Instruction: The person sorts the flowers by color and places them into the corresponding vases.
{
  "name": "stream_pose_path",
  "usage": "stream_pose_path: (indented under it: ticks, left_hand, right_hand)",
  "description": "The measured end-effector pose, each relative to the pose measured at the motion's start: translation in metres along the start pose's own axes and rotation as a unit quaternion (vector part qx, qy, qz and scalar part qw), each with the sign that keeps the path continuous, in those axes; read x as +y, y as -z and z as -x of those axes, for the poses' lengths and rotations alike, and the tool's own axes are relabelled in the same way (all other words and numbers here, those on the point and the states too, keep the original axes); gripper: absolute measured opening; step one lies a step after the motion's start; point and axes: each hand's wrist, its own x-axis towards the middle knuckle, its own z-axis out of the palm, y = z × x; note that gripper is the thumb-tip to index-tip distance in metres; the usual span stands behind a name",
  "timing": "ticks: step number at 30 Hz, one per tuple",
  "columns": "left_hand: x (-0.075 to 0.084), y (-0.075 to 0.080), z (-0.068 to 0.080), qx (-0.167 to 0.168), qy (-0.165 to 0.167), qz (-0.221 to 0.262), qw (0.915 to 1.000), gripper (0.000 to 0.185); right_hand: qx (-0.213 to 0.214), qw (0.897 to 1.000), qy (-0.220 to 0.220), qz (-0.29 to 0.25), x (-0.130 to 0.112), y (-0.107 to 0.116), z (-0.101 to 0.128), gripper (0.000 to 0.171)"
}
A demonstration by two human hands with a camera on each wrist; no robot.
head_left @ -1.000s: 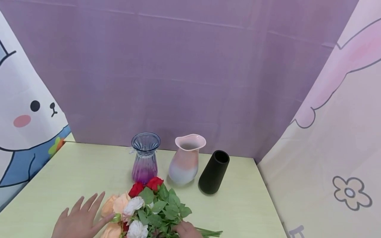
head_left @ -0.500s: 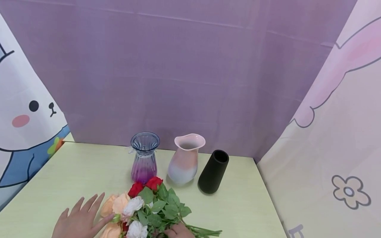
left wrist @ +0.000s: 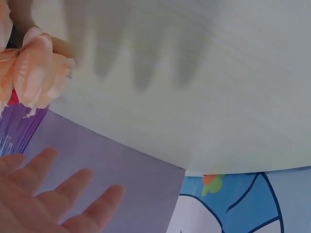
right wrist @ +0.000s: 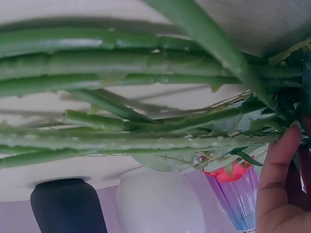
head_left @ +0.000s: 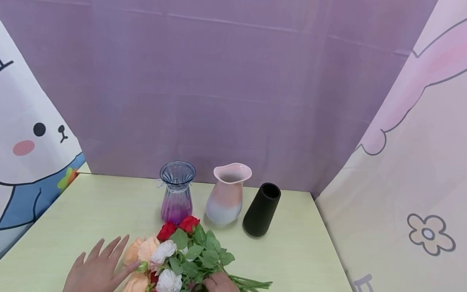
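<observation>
Left hand (head_left: 96, 267) released; right hand (head_left: 220, 282) pinches leafy red-white-peach flower bouquet (head_left: 189, 267). Likely light, soft-petalled; we'd grip stiffer green stems (head_left: 251, 281).

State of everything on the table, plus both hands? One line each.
Glass vase: upright, no flowers in it
Pink vase: upright, no flowers in its mouth
Black vase: upright, no flowers in its mouth
Bouquet: lying flat, stems to the right
Left hand: fingers spread, beside the bouquet
Right hand: at the stems, grip unclear
</observation>
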Motion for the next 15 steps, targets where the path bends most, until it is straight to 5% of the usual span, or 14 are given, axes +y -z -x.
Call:
stream_pose_path:
  ticks: [8, 15]
  left_hand:
    - [0.002, 0.007, 0.002, -0.008, 0.001, 0.020, 0.9998, 0.119]
    - [0.001, 0.010, 0.001, -0.003, -0.007, 0.019, 0.9998, 0.113]
  right_hand:
    - [0.027, 0.999, -0.004, -0.026, 0.000, 0.026, -0.003, 0.037]
    - [0.033, 0.999, -0.037, -0.020, 0.016, 0.019, -0.003, 0.032]
